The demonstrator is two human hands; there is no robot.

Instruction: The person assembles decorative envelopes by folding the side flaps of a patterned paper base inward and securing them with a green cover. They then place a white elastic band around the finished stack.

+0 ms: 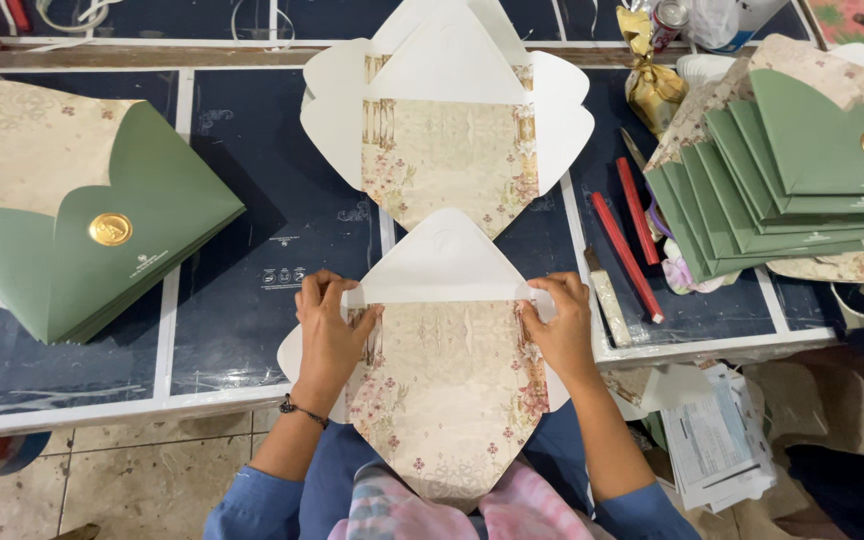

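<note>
1. At the far left lay a stack of finished green envelopes (pixel 82 215), closed, with one gold seal (pixel 110 229) showing on top; how many lay beneath could not be counted.
2. The left hand (pixel 327 330) pressed flat on the left side flap of an unfolded envelope (pixel 447 385) at the table's (pixel 252 290) near edge, fingers narrow and pinching the flap at the fold line.
3. That envelope lay printed side up, its floral lining showing, top flap pointing away and bottom point hanging over the edge toward the person. As a judgement, folding had only begun: side flaps were being turned in, with bottom flap, closing and seal left.
4. Beyond it sat a pile of unfolded blanks (pixel 447 120), several deep, none folded.
5. The right hand (pixel 557 325) mirrored the left, fingertips pinching the right flap.
6. Two red sticks (pixel 632 235) lay right of it.
7. Far right, roughly seven finished green envelopes (pixel 792 170) fanned out, one seal visible.
</note>
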